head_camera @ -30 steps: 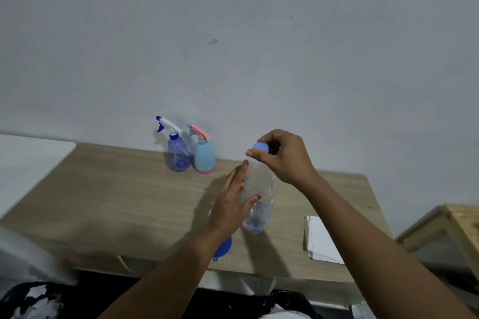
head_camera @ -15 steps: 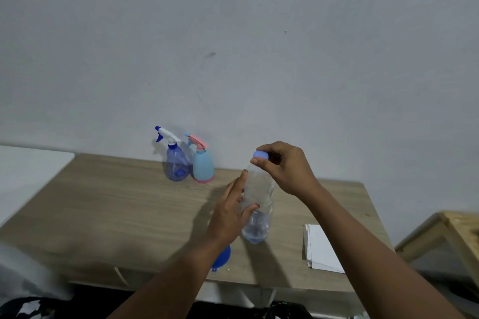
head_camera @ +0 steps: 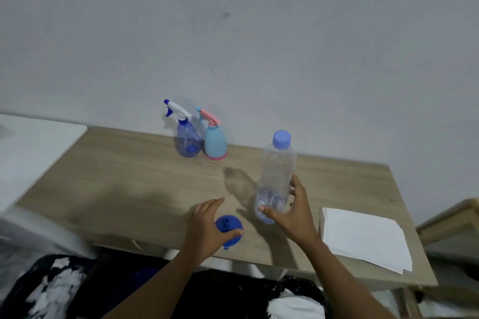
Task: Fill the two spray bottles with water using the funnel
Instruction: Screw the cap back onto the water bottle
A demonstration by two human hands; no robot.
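Two spray bottles stand at the back of the wooden table [head_camera: 129, 179] by the wall: a clear blue one with a white trigger [head_camera: 188, 142] and a light blue one with a pink trigger [head_camera: 215, 145]. A clear water bottle [head_camera: 276, 171] with its blue cap on stands upright, holding a little water at the bottom. My right hand [head_camera: 293, 210] grips its lower body. A blue funnel [head_camera: 228, 226] lies spout-up near the front edge. My left hand [head_camera: 204, 225] cups it, thumb on its near rim and fingers stretched past its left side.
A stack of white paper [head_camera: 363, 235] lies on the table's right end. A white surface [head_camera: 31, 147] adjoins the table on the left, and a wooden frame [head_camera: 453, 220] stands to the right. Black bags with white scraps [head_camera: 51, 287] sit below the front edge.
My right hand left the cap and dropped to the water bottle's lower body. My left hand let go of the bottle and moved down onto the funnel.
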